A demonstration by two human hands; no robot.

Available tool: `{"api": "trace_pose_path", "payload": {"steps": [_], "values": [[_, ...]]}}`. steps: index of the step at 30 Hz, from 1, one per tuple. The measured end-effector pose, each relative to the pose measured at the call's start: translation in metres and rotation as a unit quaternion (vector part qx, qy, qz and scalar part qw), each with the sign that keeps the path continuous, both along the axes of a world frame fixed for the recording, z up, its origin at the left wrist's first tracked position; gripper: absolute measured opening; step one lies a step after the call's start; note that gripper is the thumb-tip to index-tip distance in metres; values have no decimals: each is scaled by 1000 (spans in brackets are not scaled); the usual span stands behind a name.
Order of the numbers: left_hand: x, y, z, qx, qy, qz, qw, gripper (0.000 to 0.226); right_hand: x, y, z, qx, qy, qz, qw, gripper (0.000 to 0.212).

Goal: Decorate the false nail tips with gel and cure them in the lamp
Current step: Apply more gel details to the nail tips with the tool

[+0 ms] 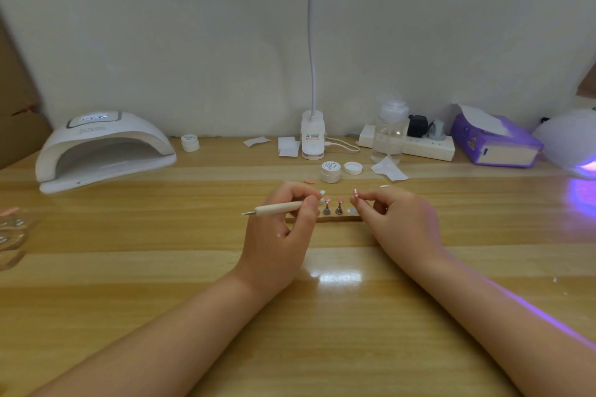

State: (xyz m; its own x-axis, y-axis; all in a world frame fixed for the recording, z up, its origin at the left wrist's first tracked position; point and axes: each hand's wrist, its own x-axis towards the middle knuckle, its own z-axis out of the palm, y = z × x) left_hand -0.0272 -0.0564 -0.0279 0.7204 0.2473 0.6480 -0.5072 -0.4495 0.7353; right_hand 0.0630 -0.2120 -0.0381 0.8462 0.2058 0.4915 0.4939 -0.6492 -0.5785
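Note:
My left hand (283, 219) grips a cream nail-art pen (279, 208), its metal tip pointing left. Just right of it, two pink false nail tips (332, 200) stand on small metal stands on a wooden holder strip (338, 218). My right hand (396, 219) hovers at the strip's right end with thumb and forefinger pinched together; whether anything is between them I cannot tell. An open white gel pot (330, 171) and its lid (352, 167) sit just behind the strip. A white curing lamp (103, 148) stands at the back left.
A clip desk lamp (312, 138) stands at the back centre, with a clear bottle (388, 135), power strip (429, 147) and purple tissue box (493, 142) to its right. A second lamp (571, 142) glows violet at far right. Another gel pot (190, 142) sits beside the curing lamp.

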Motion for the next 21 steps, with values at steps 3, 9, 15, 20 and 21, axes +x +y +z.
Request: {"api": "trace_pose_path", "payload": {"steps": [3,9,15,20,21], "values": [[0,0,-1,-2,7,1,1000,14,3,-1,-1,-22,26,-16,999,13],[1,1,-2,0,18,1,1000,12,5,0,-2,-49,48,-19,997,15],[0,1,-2,-3,25,-1,1000,12,6,0,-1,-78,63,-24,995,22],[0,1,-1,4,20,0,1000,9,0,1,1,-100,55,-38,993,24],[0,1,-1,3,20,2,1000,9,-2,1,2,-111,41,-42,992,26]]}}
